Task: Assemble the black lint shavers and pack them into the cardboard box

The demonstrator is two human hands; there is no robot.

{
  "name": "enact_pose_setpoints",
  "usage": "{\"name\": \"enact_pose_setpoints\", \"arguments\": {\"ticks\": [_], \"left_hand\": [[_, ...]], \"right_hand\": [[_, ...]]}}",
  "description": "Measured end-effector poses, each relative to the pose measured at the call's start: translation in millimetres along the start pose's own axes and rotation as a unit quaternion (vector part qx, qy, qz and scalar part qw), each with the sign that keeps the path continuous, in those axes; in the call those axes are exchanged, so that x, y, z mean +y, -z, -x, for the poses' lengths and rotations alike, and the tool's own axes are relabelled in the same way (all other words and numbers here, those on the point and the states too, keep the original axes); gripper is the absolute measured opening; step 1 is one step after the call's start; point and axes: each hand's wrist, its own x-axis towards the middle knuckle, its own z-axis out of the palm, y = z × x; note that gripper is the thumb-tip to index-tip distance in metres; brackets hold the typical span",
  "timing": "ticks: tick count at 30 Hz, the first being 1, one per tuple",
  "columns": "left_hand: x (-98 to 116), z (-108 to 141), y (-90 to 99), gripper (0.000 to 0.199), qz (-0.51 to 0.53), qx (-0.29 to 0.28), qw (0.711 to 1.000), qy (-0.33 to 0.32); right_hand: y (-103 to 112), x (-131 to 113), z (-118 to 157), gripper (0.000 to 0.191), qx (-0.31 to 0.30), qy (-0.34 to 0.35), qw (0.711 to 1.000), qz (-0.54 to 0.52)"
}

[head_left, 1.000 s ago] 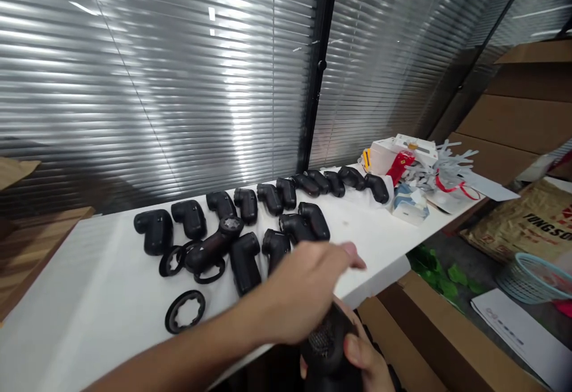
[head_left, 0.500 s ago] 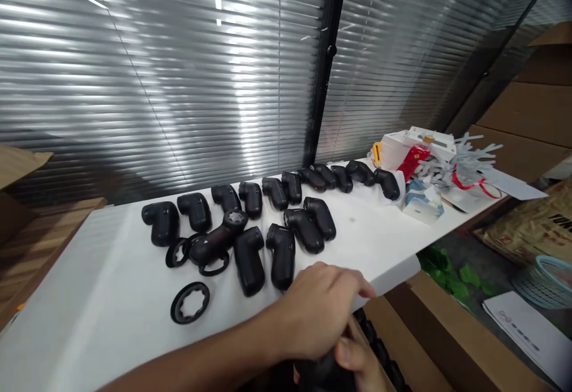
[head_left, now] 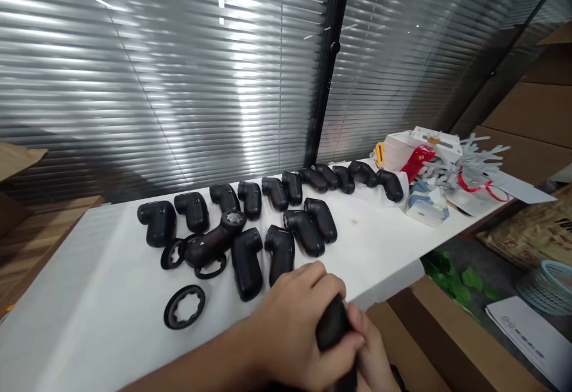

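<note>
My left hand [head_left: 292, 323] reaches in from the lower left, its fingers wrapped round a black angled handheld device [head_left: 333, 322]. Against the other side of that device presses my right hand [head_left: 373, 353], also closed on it; the lower part is hidden by the hands and the frame's bottom edge. Just beyond my hands, similar black devices lie on the white table, the closest being one with a short angled head [head_left: 280, 255]. To the left rests a black ring with a notched inner edge [head_left: 184, 307]. Another device [head_left: 214, 242] lies across more such rings.
More devices line the back of the white table [head_left: 111, 296], below the blinds [head_left: 179, 70]. White boxes [head_left: 435, 142], a red packet [head_left: 417, 161] and a blue-and-white tissue box [head_left: 426, 204] sit at its right end. An open cardboard box [head_left: 451, 326] stands below the front edge.
The black device has risen and come into clearer view between my hands. My left hand has turned, with its fingers now around the device. The view has shifted slightly.
</note>
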Motion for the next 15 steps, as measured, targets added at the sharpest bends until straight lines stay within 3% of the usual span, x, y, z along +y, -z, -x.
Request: {"name": "enact_pose_setpoints", "arguments": {"ticks": [3,6,11,15], "left_hand": [[-2.1,-4.5,9.8,0.018,-0.044,0.062,0.997,-0.011],[-2.4,-3.4,11.8,0.016,-0.099,0.086,0.99,-0.048],[-0.6,0.8,3.9,0.025,-0.123,0.071,0.986,-0.091],[0.9,4.7,3.2,0.044,-0.131,0.017,0.986,-0.105]], "right_hand": [[3.8,8.2,-5.3,0.057,-0.013,-0.058,0.998,-0.018],[16.2,18.9,-5.0,0.058,-0.011,-0.084,0.996,-0.035],[45.2,18.4,-0.7,0.043,0.0,-0.063,0.998,-0.028],[39.6,12.6,2.3,0.03,-0.006,-0.033,0.999,0.027]]}}
